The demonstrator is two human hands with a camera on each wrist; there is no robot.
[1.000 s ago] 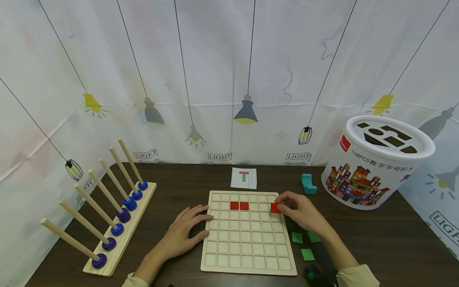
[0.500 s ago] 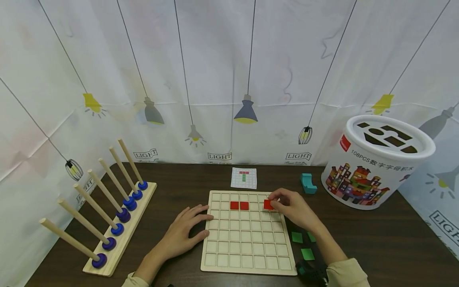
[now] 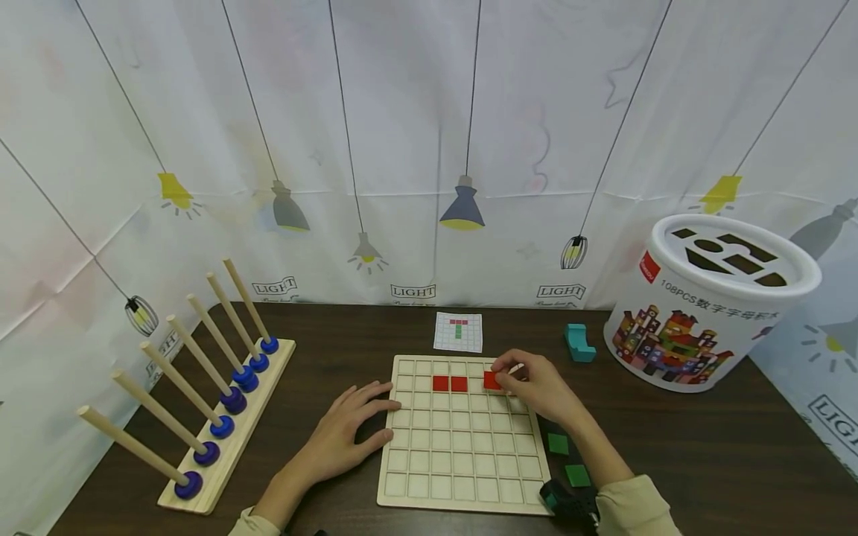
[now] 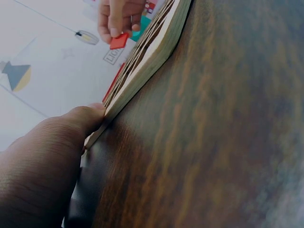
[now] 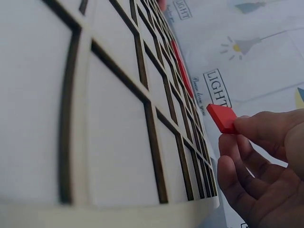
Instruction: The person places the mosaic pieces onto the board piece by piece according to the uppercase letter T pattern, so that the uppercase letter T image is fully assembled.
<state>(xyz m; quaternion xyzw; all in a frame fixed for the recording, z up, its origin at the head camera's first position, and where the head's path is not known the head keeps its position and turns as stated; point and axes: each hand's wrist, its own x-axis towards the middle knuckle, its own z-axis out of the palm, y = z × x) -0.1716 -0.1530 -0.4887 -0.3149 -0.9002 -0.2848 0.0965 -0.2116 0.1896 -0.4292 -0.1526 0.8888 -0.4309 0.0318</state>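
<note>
My right hand point(image 3: 539, 383) pinches a red square tile point(image 5: 221, 118) between thumb and fingers, above the upper right part of a wooden grid board point(image 3: 462, 449). In the right wrist view the tile is tilted and held off the board. Two red tiles point(image 3: 440, 383) sit side by side in the board's second row from the top, left of the held one. My left hand point(image 3: 351, 432) lies at the board's left edge, fingers spread, fingertips on the rim. In the left wrist view its thumb point(image 4: 85, 116) touches the edge.
Beyond the board lies a paper card point(image 3: 459, 332) printed with a red and green T. Green tiles point(image 3: 558, 444) lie right of the board, partly behind my forearm. A teal block point(image 3: 579, 343) and a large tub point(image 3: 697, 313) stand right; a peg rack point(image 3: 231, 447) stands left.
My right hand has moved left over the board with the red tile, closer to the two seated red tiles. My left hand has stayed at the board's edge.
</note>
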